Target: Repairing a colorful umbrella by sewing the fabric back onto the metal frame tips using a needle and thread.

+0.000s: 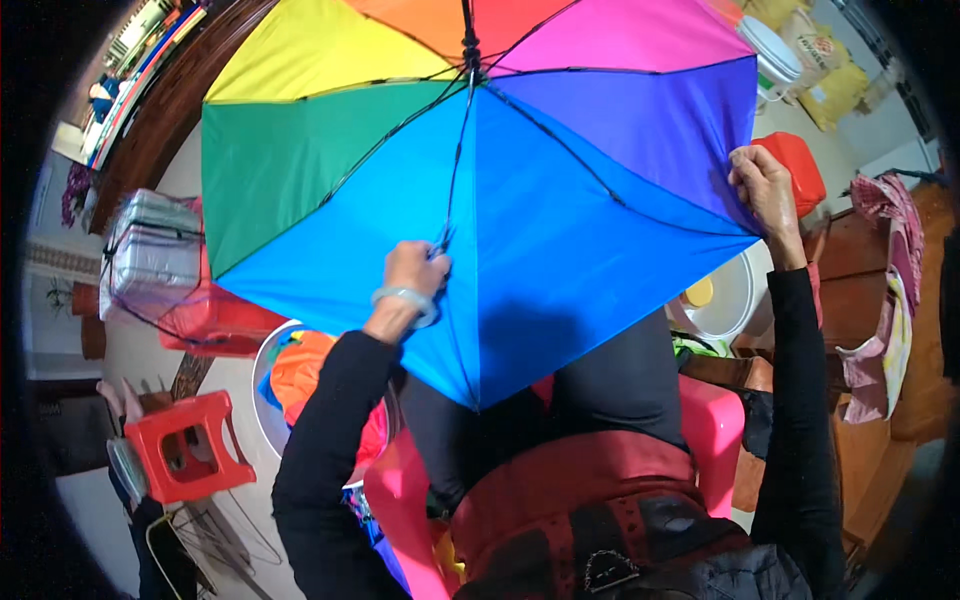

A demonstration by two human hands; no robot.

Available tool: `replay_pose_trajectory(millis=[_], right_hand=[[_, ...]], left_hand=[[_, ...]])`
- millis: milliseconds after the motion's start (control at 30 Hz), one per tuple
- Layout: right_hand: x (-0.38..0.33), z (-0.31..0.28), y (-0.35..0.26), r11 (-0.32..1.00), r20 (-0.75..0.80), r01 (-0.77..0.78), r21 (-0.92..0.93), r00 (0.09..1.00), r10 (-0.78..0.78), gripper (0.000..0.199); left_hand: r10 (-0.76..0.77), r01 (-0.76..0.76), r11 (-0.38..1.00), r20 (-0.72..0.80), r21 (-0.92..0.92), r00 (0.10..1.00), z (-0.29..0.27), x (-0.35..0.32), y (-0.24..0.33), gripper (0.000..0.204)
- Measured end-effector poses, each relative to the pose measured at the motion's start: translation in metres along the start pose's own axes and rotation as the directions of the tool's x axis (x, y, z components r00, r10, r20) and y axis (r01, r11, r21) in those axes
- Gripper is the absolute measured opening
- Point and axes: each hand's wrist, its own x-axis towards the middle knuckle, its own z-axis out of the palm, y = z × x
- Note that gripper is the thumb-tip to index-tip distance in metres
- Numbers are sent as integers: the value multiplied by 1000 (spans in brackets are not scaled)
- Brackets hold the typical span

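Blue foremost, holding a rainbow umbrella (550,250) spread at twelve o'clock: pinching its edge (752,105) at two with right hand (765,190) tightened, curling left hand (412,272) closed on a black rib (458,155) near ten. Apparently adjusting ribs; likely calls next for steady tension.

Rainbow umbrella (540,230), spread: main obstacle, covering the space ahead and part of the lap. Black ribs (612,196): cross its inner face. Room between left hand (415,272) and right hand (766,188): open over the blue panels, one rib crossing. Left side: white tub (257,385) with bright fabric, beside left forearm; red plastic stool (190,447) beyond, narrow floor gap between. Right side: red container (800,175) just behind right hand; white basin (735,305) near right forearm.
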Motion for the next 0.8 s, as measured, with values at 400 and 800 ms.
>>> replay_pose_trajectory(millis=[400,800], right_hand=[[-2,20,-1,980,-94,137,142,988,-124,15],[-54,9,-4,977,-156,204,-58,965,-211,12]], left_hand=[[117,-8,882,-202,472,972,41,2,33,20],[63,37,907,-223,418,973,46,-37,30,15]])
